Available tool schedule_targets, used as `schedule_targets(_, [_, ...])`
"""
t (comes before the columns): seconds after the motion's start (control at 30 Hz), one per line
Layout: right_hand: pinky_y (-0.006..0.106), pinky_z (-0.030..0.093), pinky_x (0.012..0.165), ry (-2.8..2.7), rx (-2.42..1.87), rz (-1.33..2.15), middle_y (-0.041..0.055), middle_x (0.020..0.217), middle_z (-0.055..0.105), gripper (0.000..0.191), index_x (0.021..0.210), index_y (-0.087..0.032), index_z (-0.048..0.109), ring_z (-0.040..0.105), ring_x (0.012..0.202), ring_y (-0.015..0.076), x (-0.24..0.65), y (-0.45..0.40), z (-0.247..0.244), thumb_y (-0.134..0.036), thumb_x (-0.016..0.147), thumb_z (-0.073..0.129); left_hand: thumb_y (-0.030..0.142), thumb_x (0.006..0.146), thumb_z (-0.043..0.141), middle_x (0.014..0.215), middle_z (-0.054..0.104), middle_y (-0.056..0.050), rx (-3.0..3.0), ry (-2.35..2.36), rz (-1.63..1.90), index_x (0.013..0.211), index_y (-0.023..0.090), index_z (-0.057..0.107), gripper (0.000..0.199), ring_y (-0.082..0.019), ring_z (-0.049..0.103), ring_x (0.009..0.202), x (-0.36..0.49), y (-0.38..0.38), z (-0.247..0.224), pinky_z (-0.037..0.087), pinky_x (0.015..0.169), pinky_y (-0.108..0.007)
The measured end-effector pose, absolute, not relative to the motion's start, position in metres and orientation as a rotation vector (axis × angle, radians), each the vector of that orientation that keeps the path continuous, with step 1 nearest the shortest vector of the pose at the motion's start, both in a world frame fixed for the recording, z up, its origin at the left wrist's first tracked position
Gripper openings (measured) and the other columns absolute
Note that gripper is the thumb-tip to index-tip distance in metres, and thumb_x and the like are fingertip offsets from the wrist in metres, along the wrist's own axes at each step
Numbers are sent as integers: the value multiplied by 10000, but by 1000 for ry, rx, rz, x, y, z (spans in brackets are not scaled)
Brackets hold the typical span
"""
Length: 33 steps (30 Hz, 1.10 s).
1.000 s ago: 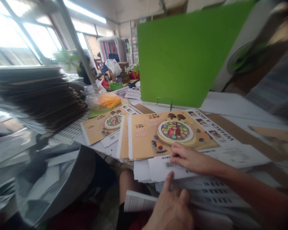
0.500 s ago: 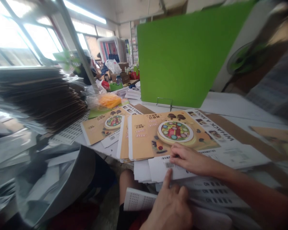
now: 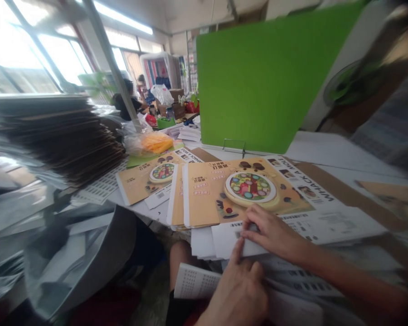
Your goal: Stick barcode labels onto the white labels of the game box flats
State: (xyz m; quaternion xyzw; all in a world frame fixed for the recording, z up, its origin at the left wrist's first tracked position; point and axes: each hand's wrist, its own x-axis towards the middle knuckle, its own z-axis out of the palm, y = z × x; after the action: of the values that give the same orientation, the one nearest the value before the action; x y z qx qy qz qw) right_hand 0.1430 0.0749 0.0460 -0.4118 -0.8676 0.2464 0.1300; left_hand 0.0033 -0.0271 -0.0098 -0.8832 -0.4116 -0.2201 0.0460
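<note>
A flat printed cardboard box blank [image 3: 204, 194] lies on a pile of similar blanks, with a pizza picture and "WHACK A MOLE" lettering. Along its near white flap is a barcode [image 3: 238, 234]. My right hand [image 3: 267, 233] reaches in from the right, thumb and fingers pinched together at the barcode; anything between the fingertips is too small to make out. From below, my left hand [image 3: 240, 290] stretches its index finger to the same spot, its other fingers curled. A sheet of printed labels [image 3: 195, 280] sticks out from under the curled left fingers.
A second pizza-print blank [image 3: 136, 181] lies to the left, beside a barcode sheet [image 3: 100, 185]. A tall cardboard stack [image 3: 54, 140] stands further left. Below it is a grey bin [image 3: 119, 253] with paper scraps. A green panel [image 3: 258, 81] rises behind; an orange bag [image 3: 156, 142] lies nearby.
My right hand's fingertips have shifted slightly over the barcode, covering more of it. My left index finger stays just below, now touching or nearly touching the right fingertips. The view has drifted slightly.
</note>
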Motion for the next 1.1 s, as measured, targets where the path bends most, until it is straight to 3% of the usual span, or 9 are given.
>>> schedule_targets(0.07, [346,443,843,-2488,-1223,685,30,1021,520,73,882,-208,528,550,955,187,143,72,44,-270,878,567,3,632,454,590,504,32,-2655,-1238,-717,589,201,476,204,-150,574,594,3,-28,-12,294,1158,-477])
schedule_targets(0.2, [345,456,816,-2451,-1338,561,29,1070,544,232,998,-219,500,575,993,205,135,68,42,-306,831,634,24,585,468,559,483,38,-2561,-1221,-836,568,207,444,185,-142,542,527,4,-32,-19,356,1120,-475])
schedule_targets(0.33, [334,441,705,-2477,-1419,340,35,1039,555,273,938,-223,506,597,920,229,124,66,40,-444,838,632,29,567,466,548,476,41,-2534,-1284,-867,591,204,457,178,-142,534,512,3,-37,-22,368,1112,-483])
schedule_targets(0.5, [300,416,620,-2426,-1456,252,22,1015,551,204,903,-228,497,605,840,199,130,72,32,-412,887,583,-19,615,436,583,479,38,-2620,-1311,-738,589,215,435,235,-137,540,543,-2,-37,-22,307,1160,-433])
schedule_targets(0.67, [325,445,644,-2314,-1457,178,45,1001,545,190,907,-226,493,599,874,225,163,74,23,-413,937,482,-27,635,440,602,478,36,-2643,-1292,-665,575,212,424,247,-134,530,558,-5,-38,-20,261,1177,-456])
schedule_targets(0.77, [340,468,745,-2236,-1366,164,61,1046,554,167,970,-232,514,587,934,223,191,60,16,-387,953,451,-14,637,447,607,471,42,-2648,-1270,-731,584,214,398,239,-133,514,542,-1,-42,-19,289,1154,-506])
schedule_targets(0.9, [327,462,836,-2035,-1346,70,53,983,588,146,961,-232,545,585,918,196,248,38,-5,-362,947,481,-11,668,454,605,473,55,-2696,-1190,-903,633,214,414,231,-125,516,535,8,-49,-30,408,1085,-437])
schedule_targets(1.1, [391,484,839,-1601,-1881,-157,116,1005,639,283,1005,-202,567,618,920,260,393,31,-46,-423,872,451,6,657,534,706,593,10,-2896,-1295,-931,796,214,555,251,-185,626,738,16,-51,-65,547,797,-271])
